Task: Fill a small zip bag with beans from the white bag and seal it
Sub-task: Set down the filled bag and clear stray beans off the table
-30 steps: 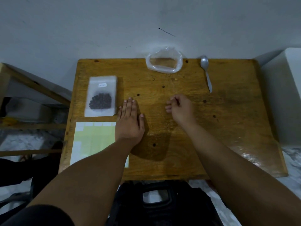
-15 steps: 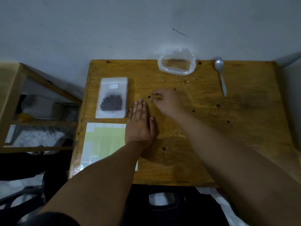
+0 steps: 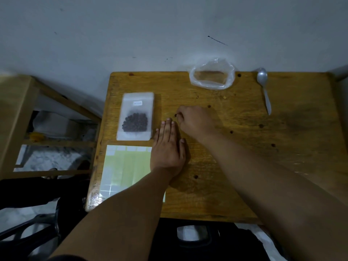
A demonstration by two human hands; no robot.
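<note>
- wooden table [image 3: 244,166] carries everything.
- small zip bag [image 3: 136,102], beans inside, lies flat just left of both hands.
- white bag [image 3: 211,86] sits at the far edge, apart from the hands.
- left hand [image 3: 167,147] lies flat, fingers straight.
- right hand [image 3: 195,120], fingers curled, pinches a loose bean [image 3: 175,115].

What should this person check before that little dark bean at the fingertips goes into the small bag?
1. Bean held: ok, the right hand pinches a dark bean at its fingertips.
2. Small zip bag close by: ok, it lies flat left of both hands, with beans inside.
3. Bag mouth open: cannot tell.
4. Left hand free: ok, it lies flat on the table and holds nothing.
5. More loose beans: cannot tell; the dark spots may be beans or wood marks.
6. Spoon out of the way: ok, far right.
</note>
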